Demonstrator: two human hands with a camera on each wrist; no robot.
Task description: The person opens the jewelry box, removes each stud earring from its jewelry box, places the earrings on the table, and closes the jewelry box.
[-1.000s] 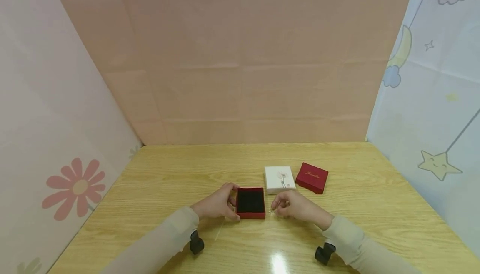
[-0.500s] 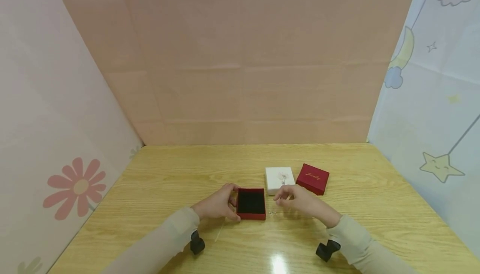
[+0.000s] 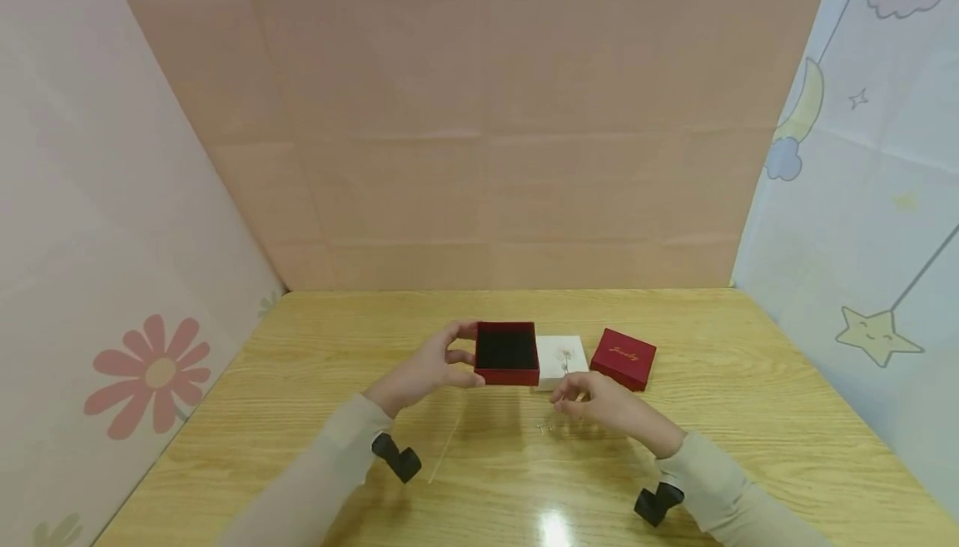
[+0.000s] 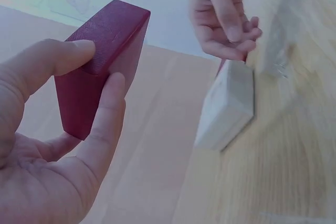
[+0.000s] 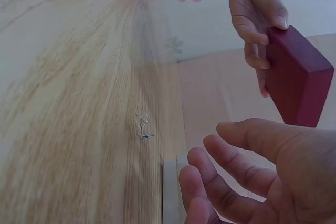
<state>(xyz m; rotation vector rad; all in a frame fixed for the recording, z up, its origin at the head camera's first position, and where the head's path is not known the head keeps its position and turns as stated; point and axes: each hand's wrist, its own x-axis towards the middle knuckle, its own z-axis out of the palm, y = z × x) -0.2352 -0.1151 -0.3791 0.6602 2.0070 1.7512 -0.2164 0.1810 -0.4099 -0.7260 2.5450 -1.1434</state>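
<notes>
My left hand [image 3: 425,370] holds a red jewelry box base [image 3: 507,377] by its left side, thumb at the front and fingers behind. A black pad [image 3: 506,347] fills the box, which is raised off the table. In the left wrist view, thumb and fingers press on the box's red outer walls [image 4: 84,95]. My right hand [image 3: 599,404] hovers just in front of a white box [image 3: 550,364] with a flower print, its fingers loosely bent and holding nothing. Small silvery star-like pieces, perhaps earrings [image 5: 144,124], lie on the table near the right fingertips.
A red lid [image 3: 623,357] with gold lettering lies right of the white box. On the wooden table [image 3: 360,322], a thin pale strip [image 3: 445,449] shows below the left hand. A pink backdrop [image 3: 479,156] rises behind, with printed cloth on both sides.
My left hand has lifted the red box base off the table, up and slightly right. The right hand has drawn back from the small silvery pieces, which now lie free on the table.
</notes>
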